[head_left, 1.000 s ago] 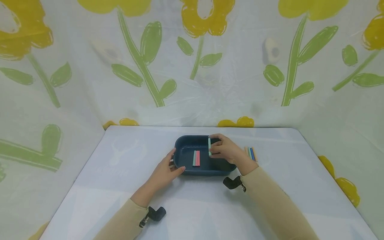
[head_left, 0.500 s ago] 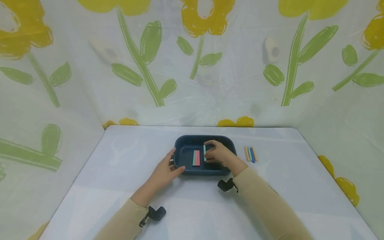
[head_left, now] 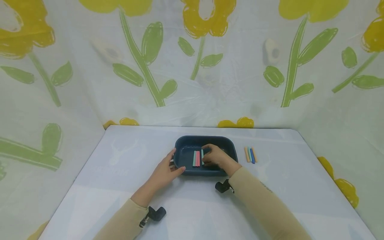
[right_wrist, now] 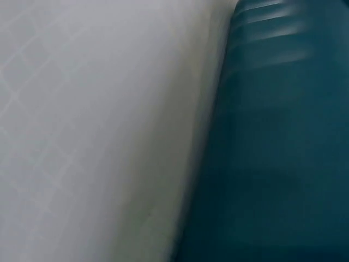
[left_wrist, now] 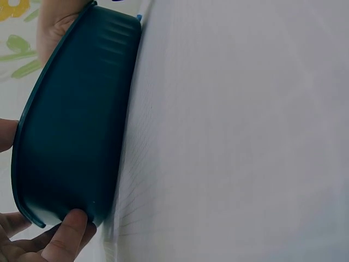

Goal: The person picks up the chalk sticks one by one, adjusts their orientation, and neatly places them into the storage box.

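A dark blue tray [head_left: 189, 173] sits on the table; its side wall fills much of both wrist views. My left hand [head_left: 164, 171] holds the tray's left end, thumb at the front corner and fingers along the side. In the left wrist view, fingertips [left_wrist: 68, 234] press against the wall. Inside the tray, a green chalk stick [head_left: 194, 159] and two pink chalk sticks [head_left: 197, 159] lie side by side. My right hand [head_left: 216, 156] reaches into the tray and pinches another light green chalk stick [head_left: 202, 155] upright in the view, just right of the pink ones.
Right of the tray, several chalk sticks [head_left: 250, 154] in orange, green and blue lie in a row on the white table [head_left: 192, 206]. A flower-printed cloth [head_left: 234, 90] hangs behind and at both sides of the table.
My right hand has carried the light green chalk leftward and lower into the tray, close beside the pink ones. My left hand stays at the tray's left end.
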`<state>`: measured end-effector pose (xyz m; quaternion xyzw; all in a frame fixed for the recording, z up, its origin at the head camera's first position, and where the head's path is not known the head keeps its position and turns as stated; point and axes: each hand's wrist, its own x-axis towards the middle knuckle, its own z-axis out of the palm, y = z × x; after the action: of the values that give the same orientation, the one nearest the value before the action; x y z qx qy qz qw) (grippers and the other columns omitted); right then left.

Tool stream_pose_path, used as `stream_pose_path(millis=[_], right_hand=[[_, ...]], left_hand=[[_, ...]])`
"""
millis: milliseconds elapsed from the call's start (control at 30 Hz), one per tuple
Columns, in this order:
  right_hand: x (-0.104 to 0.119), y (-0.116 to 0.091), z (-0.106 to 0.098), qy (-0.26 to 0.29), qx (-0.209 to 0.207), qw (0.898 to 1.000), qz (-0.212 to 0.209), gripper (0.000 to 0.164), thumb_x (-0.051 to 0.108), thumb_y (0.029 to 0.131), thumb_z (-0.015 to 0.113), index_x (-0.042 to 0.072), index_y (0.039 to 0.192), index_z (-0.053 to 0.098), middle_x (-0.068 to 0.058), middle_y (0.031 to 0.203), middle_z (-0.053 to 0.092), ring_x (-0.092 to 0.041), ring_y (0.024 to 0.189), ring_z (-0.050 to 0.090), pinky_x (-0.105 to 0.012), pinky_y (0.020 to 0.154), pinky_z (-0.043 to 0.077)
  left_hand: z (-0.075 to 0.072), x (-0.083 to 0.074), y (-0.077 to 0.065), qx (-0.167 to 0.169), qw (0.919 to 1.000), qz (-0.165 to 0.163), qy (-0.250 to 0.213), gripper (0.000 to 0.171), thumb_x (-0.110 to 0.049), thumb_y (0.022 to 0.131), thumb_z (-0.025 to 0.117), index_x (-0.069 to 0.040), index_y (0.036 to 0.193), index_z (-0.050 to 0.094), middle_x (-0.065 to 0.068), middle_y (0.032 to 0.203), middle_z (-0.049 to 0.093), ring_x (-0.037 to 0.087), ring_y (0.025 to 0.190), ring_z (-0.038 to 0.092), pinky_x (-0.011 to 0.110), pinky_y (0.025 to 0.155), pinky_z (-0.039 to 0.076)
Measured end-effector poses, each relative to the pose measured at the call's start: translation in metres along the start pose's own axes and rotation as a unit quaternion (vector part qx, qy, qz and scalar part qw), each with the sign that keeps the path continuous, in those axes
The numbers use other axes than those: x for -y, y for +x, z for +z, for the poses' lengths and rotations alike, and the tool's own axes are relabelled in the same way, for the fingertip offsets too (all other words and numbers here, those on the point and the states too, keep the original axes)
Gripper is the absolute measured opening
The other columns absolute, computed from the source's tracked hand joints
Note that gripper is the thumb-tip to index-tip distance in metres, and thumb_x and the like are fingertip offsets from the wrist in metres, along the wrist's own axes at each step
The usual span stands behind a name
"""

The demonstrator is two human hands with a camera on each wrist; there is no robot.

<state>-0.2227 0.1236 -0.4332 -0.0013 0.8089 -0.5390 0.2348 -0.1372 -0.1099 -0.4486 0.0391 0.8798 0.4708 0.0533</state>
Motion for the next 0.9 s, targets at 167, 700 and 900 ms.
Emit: stream_pose_path(millis=[167, 700, 900], right_hand=[[-0.0018, 0.0013, 0.0018, -0.005, -0.001, 1.000, 0.002, 0.059, -0.008, 0.087, 0.067, 0.004, 0.142, 0.050, -0.017, 0.100, 0.066, -0.025, 0.084, 0.067, -0.037, 0.075, 0.062], [-0.0012, 0.0000, 0.0004, -0.008, 0.003, 1.000, 0.011, 0.054, -0.006, 0.091, 0.064, 0.004, 0.143, 0.049, -0.018, 0.106, 0.067, -0.024, 0.084, 0.068, -0.035, 0.074, 0.062], [0.0008, -0.0028, -0.0054, -0.019, 0.003, 1.000, 0.009, 0.055, -0.004, 0.091, 0.066, 0.006, 0.142, 0.050, -0.016, 0.104, 0.068, -0.023, 0.082, 0.069, -0.035, 0.076, 0.062]], left_hand=[[0.0005, 0.0009, 0.0000, -0.001, 1.0000, 0.000, 0.001, 0.090, -0.037, 0.090, 0.075, -0.015, 0.160, 0.023, 0.020, 0.153, 0.041, 0.036, 0.128, 0.055, 0.046, 0.102, 0.050], [0.0015, 0.0005, -0.0002, -0.003, 1.0000, 0.002, -0.001, 0.089, -0.034, 0.091, 0.075, -0.013, 0.160, 0.023, 0.021, 0.152, 0.042, 0.037, 0.128, 0.056, 0.045, 0.103, 0.050], [0.0015, 0.0006, 0.0002, -0.004, 1.0000, 0.004, -0.003, 0.088, -0.033, 0.091, 0.075, -0.013, 0.160, 0.023, 0.021, 0.152, 0.042, 0.036, 0.127, 0.056, 0.045, 0.102, 0.050]])
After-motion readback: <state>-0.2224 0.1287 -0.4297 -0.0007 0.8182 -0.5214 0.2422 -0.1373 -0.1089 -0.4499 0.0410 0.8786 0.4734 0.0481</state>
